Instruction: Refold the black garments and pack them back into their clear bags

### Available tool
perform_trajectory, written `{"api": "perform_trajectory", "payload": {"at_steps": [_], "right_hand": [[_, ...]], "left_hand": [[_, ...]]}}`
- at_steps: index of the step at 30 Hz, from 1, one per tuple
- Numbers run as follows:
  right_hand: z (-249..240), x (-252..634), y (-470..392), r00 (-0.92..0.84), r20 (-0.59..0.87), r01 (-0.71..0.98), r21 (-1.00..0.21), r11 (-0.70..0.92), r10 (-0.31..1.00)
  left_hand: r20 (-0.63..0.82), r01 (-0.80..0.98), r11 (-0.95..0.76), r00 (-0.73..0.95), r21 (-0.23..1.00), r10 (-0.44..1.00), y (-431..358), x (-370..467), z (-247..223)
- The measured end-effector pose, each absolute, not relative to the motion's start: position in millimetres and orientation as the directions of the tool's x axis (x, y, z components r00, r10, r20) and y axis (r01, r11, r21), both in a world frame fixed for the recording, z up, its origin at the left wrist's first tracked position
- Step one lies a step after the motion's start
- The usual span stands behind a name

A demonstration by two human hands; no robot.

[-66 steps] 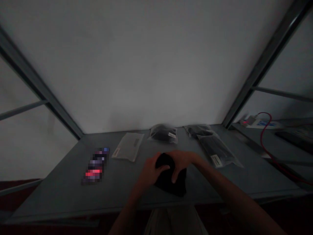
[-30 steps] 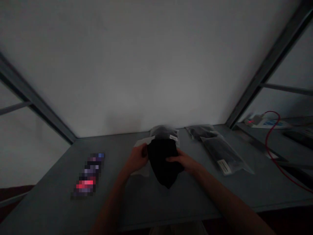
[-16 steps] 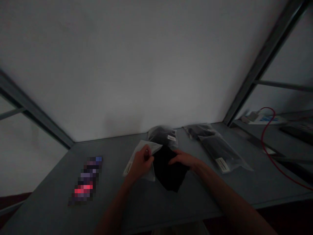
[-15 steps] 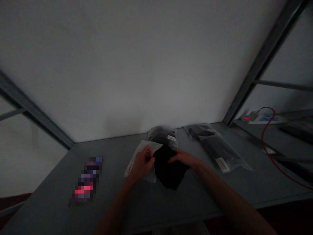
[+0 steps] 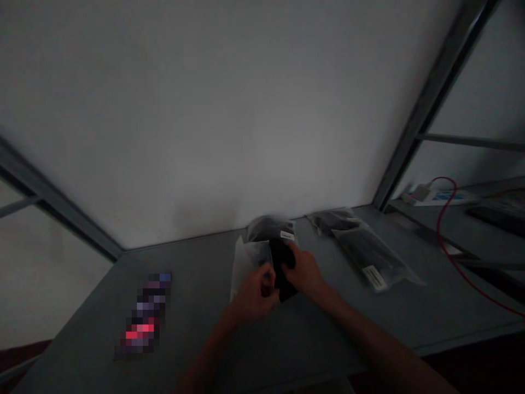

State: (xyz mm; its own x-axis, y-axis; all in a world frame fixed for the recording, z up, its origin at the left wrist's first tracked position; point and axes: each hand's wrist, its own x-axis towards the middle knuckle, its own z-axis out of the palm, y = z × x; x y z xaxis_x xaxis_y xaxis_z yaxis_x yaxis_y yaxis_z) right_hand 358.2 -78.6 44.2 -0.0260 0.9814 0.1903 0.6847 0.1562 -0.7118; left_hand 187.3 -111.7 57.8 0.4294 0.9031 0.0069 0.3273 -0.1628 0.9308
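A black cloth item (image 5: 283, 262), perhaps a folded garment, is in front of me on the grey table. My right hand (image 5: 302, 268) grips its right side, thumb on top and fingers around the edge. My left hand (image 5: 258, 290) pinches the edge of a frosted plastic bag (image 5: 248, 260), whose mouth lies against the left side of the black cloth. Whether part of the cloth is inside the bag, I cannot tell. Just behind them rests a clear bag of dark contents (image 5: 268, 225) with a white label.
Two more bagged dark items lie to the right: one bag (image 5: 334, 220) by the wall and a labelled bag (image 5: 369, 257) nearer. A pixelated object (image 5: 143, 314) is at left. Beyond the right post (image 5: 426, 109), a red cable (image 5: 439, 224) runs from a power strip (image 5: 447, 197).
My left hand has moved right with the frosted bag, bringing its mouth to the cloth. The black cloth is now bunched smaller, with my right hand closed more tightly on it.
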Motion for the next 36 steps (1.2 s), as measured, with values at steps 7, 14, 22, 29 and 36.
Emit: {"api": "perform_trajectory", "payload": {"at_steps": [7, 14, 22, 29, 36], "right_hand": [[44, 364, -69, -0.023, 0.025, 0.399, -0.917, 0.032, 0.999], [51, 362, -79, -0.41, -0.245, -0.093, -0.947, -0.308, 0.879], [40, 358, -76, -0.215, -0.166, 0.081, -0.985, -0.152, 0.962], [28, 358, -68, -0.02, -0.145, 0.244, -0.96, -0.136, 0.989], [24, 353, -73, -0.058, -0.188, 0.044, -0.982, -0.185, 0.98]], "left_hand": [[0.073, 0.387, -0.213, 0.344, 0.897, 0.936, -105, 186, 61], [0.216, 0.519, -0.281, 0.185, 0.807, 0.959, -104, 183, 70], [0.211, 0.497, -0.287, 0.203, 0.819, 0.956, -105, 184, 70], [0.192, 0.78, -0.268, 0.191, 0.565, 0.962, -102, 183, 66], [0.047, 0.994, -0.094, 0.091, 0.062, 0.995, -119, 184, 70]]}}
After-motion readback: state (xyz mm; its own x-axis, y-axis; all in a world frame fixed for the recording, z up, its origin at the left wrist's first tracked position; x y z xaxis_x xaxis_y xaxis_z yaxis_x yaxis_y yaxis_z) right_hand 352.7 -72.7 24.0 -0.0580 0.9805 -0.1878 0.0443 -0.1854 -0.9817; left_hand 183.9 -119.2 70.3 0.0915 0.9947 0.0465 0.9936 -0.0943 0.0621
